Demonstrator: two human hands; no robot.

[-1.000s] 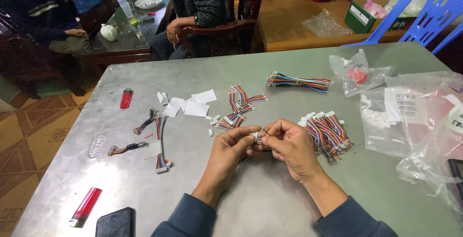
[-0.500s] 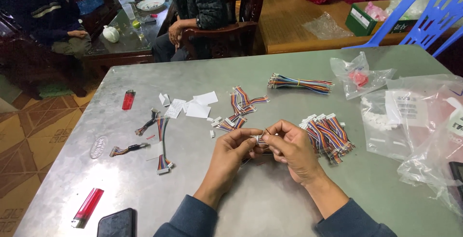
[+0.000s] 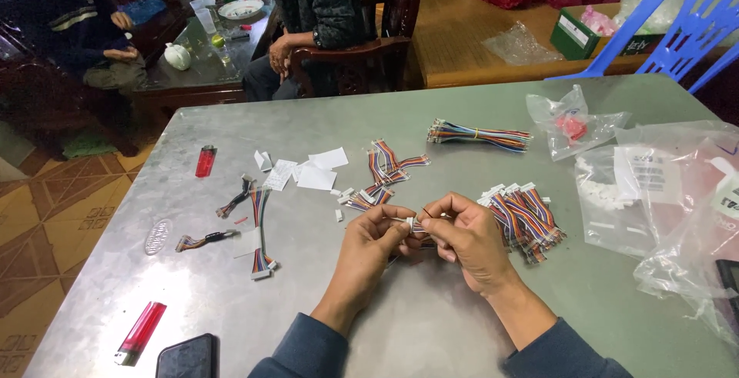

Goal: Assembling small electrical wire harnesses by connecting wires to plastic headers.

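From the head camera, both hands meet over the grey metal tabletop (image 3: 431, 124), just in front of the person. The left hand (image 3: 369, 243) and the right hand (image 3: 469, 241) are each curled, fingertips pressed together in a pinch on one small multicoloured ribbon-wire lead with a white plastic connector (image 3: 414, 226), which sits between the two hands, mostly hidden by the fingers. How the wire runs below the hands cannot be told.

Such a lead looks very light and limp; the thin wires would bend anywhere, while the little white plug is the only stiff part and probably the surest place to grip. Its small pins seem easy to damage under rough pressure.

Just right of the hands lies a heap of like rainbow-wire leads with white plugs (image 3: 523, 215). Beyond the hands are a few loose leads (image 3: 385, 170) and white paper scraps (image 3: 312, 170). Farther beyond lies a tied bundle of coloured wires (image 3: 479, 135). Clear plastic bags (image 3: 654, 193) lie to the far right. Left of the hands are a red lighter (image 3: 205, 160), another red lighter (image 3: 141, 332) near the table edge, and a black phone (image 3: 187, 357).
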